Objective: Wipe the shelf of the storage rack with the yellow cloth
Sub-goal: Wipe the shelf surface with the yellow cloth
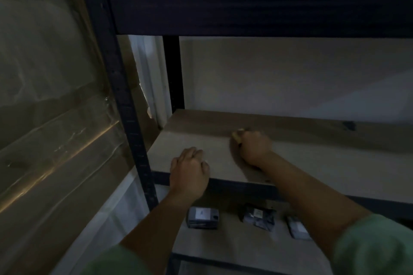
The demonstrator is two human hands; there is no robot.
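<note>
Peeking from the right hand point(253, 148), mostly hidden yellow cloth point(237, 136).

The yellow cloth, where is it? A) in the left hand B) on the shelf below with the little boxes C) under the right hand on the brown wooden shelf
C: a bit of the yellow cloth peeks out from the right hand on the brown wooden shelf.
</note>
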